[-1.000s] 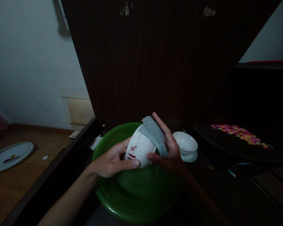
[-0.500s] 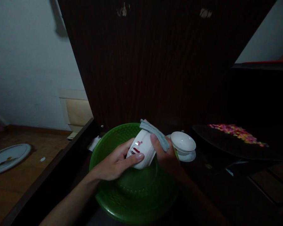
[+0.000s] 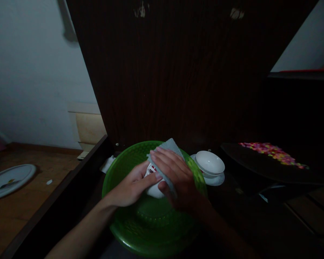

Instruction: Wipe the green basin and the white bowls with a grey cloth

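Note:
My left hand [image 3: 129, 187] grips a white cup with red markings [image 3: 152, 189] over a green plastic basin [image 3: 124, 165]. The cup is mostly covered by both hands. My right hand [image 3: 175, 178] lies over the cup's outside, pressing a grey cloth [image 3: 167, 146] against it with the fingers wrapped round. Only the cloth's upper edge and a strip under the fingers show.
White bowls stacked on a saucer [image 3: 210, 163] stand just right of the basin on a dark table. A dark tray with coloured bits [image 3: 270, 153] lies further right. A white plate [image 3: 8, 179] lies on the wooden floor at left. A dark wooden panel [image 3: 178, 72] rises behind.
My right hand has slid with the cloth from the cup's far side over its top and front, hiding most of the cup. The left hand has kept its hold.

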The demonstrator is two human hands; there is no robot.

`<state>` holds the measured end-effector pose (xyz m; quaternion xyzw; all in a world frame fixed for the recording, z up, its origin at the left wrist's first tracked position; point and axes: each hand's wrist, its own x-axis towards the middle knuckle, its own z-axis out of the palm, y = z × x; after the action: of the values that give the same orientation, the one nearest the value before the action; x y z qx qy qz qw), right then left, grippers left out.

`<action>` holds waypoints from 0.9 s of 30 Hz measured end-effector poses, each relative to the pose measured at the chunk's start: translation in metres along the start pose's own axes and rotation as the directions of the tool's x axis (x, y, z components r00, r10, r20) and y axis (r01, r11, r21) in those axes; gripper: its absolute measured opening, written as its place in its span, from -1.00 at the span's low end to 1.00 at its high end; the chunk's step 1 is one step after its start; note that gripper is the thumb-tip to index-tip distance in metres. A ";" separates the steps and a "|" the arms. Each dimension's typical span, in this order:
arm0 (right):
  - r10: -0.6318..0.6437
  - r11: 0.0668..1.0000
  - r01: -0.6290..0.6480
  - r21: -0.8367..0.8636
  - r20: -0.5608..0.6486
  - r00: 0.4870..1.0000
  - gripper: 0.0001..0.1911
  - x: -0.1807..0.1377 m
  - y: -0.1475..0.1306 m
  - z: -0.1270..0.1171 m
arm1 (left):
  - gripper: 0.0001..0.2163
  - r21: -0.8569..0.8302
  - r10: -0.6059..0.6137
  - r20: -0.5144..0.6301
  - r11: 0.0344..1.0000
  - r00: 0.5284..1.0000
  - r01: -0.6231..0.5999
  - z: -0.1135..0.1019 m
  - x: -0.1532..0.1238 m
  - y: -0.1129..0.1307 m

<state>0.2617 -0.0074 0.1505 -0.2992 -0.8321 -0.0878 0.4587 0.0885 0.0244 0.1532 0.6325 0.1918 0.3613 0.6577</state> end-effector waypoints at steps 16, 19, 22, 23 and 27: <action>0.452 0.879 -0.391 0.274 -0.217 0.865 -0.55 0.000 -0.006 0.001 | -0.86 0.454 0.104 0.238 0.867 0.966 -0.205 0.006 -0.008 0.004; 0.584 0.796 -0.487 0.360 -0.248 0.773 -0.58 -0.001 -0.004 0.005 | -0.77 0.419 0.053 0.215 0.897 0.975 -0.141 0.003 -0.010 0.002; 0.640 0.748 -0.522 0.410 -0.235 0.732 -0.62 -0.002 0.000 0.007 | -0.52 0.306 0.028 0.114 0.950 0.993 -0.062 0.001 -0.010 0.001; 0.638 0.747 -0.519 0.416 -0.226 0.737 -0.63 -0.002 0.001 0.007 | -0.48 0.279 0.022 0.095 0.959 0.995 -0.048 0.001 -0.010 0.001; 0.573 0.781 -0.491 0.386 -0.131 0.809 -0.55 -0.005 0.002 0.001 | -0.47 0.187 0.035 0.113 0.981 0.993 -0.056 0.003 -0.011 0.003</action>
<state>0.2646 -0.0072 0.1461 -0.4281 -0.6528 0.1527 0.6060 0.0823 0.0143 0.1541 0.7154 0.1748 0.3214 0.5953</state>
